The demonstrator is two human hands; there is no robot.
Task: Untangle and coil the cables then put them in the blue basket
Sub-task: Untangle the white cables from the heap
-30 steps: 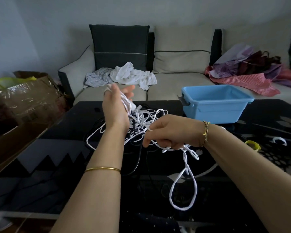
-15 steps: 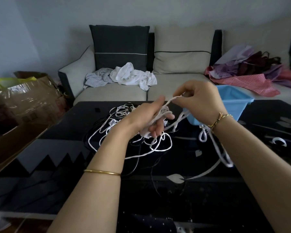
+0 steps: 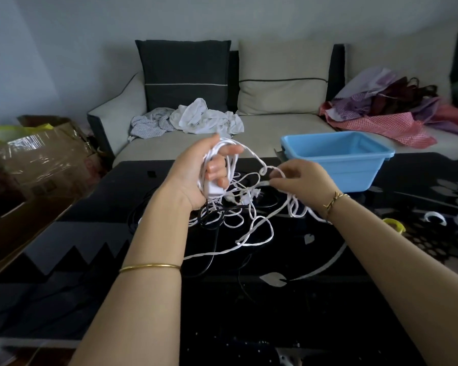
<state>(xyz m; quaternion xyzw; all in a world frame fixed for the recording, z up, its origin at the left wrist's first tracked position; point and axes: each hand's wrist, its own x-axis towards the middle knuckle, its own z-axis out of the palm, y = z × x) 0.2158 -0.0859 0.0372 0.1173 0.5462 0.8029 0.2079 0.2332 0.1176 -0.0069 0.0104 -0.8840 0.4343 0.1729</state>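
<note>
Right hand (image 3: 302, 182) dropped, fingers pinching white cable (image 3: 212, 154) & left hand (image 3: 193, 178) gripping its loops.

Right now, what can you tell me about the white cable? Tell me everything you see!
The white cable is thin and long. Several loops of it wrap around the left hand, which also grips a small white box. One strand arcs across to the right hand, which pinches it. The rest lies in a loose tangle on the black table, mixed with dark cables. None of it is in the blue basket.
</note>
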